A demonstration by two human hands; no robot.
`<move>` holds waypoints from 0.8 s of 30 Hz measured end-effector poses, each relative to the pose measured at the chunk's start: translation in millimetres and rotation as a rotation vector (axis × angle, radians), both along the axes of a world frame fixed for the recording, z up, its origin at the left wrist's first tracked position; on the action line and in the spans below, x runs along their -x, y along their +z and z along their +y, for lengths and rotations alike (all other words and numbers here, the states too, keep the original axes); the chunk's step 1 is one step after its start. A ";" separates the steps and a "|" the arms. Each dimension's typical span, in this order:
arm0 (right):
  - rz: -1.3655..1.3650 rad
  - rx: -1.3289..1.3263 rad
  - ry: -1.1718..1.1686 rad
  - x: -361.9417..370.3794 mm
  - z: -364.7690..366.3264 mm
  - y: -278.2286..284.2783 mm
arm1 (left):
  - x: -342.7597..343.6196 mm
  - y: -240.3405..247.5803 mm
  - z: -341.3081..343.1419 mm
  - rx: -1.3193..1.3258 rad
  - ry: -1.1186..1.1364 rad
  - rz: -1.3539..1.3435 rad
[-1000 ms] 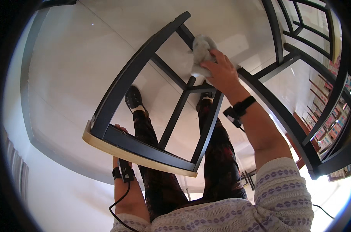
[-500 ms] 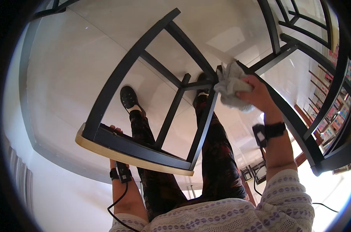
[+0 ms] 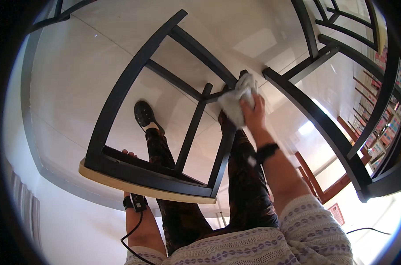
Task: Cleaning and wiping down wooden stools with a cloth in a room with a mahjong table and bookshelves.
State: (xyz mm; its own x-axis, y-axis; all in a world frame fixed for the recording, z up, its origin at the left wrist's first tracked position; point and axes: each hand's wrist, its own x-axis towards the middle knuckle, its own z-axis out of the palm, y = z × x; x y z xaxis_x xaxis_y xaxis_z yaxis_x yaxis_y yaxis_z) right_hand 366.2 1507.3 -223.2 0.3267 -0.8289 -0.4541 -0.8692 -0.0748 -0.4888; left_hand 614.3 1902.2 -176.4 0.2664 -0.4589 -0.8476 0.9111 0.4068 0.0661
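Observation:
A black-framed stool (image 3: 149, 175) with a pale wooden seat edge is held tilted in front of me, its legs pointing away. My left hand (image 3: 129, 153) grips the seat end at the left; its fingertips curl over the black rail, while the seat hides most of the palm. In my right hand (image 3: 254, 113) is a bunched light grey cloth (image 3: 236, 102). The cloth lies against the right-hand leg, near where a crossbar joins it, and covers part of that leg.
Another black-framed piece of furniture (image 3: 317, 115) stands close on the right, with more black legs behind it. Black legs (image 3: 59, 17) also show at the far left. My shoe (image 3: 144, 114) is on the pale tiled floor (image 3: 94, 70) beneath the stool. A white wall runs along the left.
My right hand has moved left with the cloth, from the leg's outer side onto the leg. The stool has shifted slightly left. My left hand keeps its grip.

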 end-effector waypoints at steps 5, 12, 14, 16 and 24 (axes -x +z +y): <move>0.052 -0.034 -0.028 -9.0 -70.9 -57.3 | 7.0 0.9 -10.6 0.018 0.005 0.000; 0.067 -0.299 -0.240 -41.1 -11.6 -3.3 | 4.9 -4.0 39.4 -0.075 0.011 -0.117; 0.054 -0.208 -0.174 -15.8 -5.1 17.1 | 11.0 -7.0 10.0 0.008 0.034 -0.057; 0.021 -0.147 -0.114 -15.7 -6.3 26.4 | 6.5 -4.4 1.6 0.065 0.046 -0.020; -0.063 -0.401 -0.679 15.2 -67.5 -25.6 | 3.1 -34.1 18.2 0.025 -0.054 -0.099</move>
State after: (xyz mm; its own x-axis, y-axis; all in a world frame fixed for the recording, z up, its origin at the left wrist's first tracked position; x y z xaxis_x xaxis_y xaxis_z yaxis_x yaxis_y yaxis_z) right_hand 351.0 1439.7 -248.8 -0.1568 -0.6329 -0.7582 -0.6313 0.6546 -0.4159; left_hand 611.2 1920.4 -210.5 0.3225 -0.4952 -0.8067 0.9212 0.3600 0.1473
